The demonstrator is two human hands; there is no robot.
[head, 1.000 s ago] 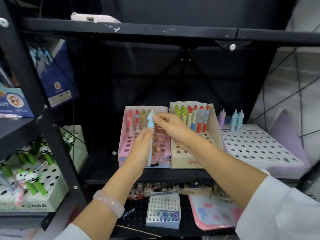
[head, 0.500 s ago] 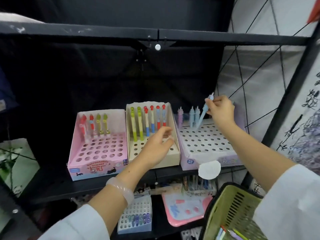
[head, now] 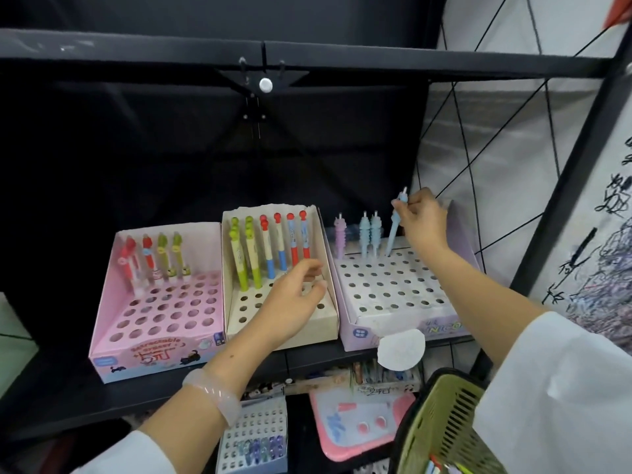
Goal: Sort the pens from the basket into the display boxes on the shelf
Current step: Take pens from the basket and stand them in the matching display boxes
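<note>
Nearest, at the lower right, a green slotted basket [head: 444, 425] shows its rim and wall, with a few coloured pens inside at the very bottom edge. On the lower shelf just beyond it lie a pink board [head: 355, 425] and a small white box with holes [head: 254, 436] holding a few bluish pens.

On the black shelf [head: 51, 395] above stand three display boxes side by side. The left hand [head: 294, 299], a pale bangle [head: 213, 393] on its wrist, hangs over the near right part of the cream box [head: 309, 333], fingers loosely curled and grasping nothing. That cream box carries green, blue and red pens in its far rows. To its left the pink box [head: 150, 357] holds red and green pens along its far row. To the right the lilac box [head: 403, 328] has a round white tag [head: 402, 348] hanging off its near edge.

Farther back, the right hand [head: 422, 220] pinches the top end of a light blue pen [head: 395, 230], which tilts with its tip at a hole in the lilac box's far row. Just left of it stand two more light blue pens [head: 369, 234] and a purple pen [head: 340, 236], upright in the same row.
</note>
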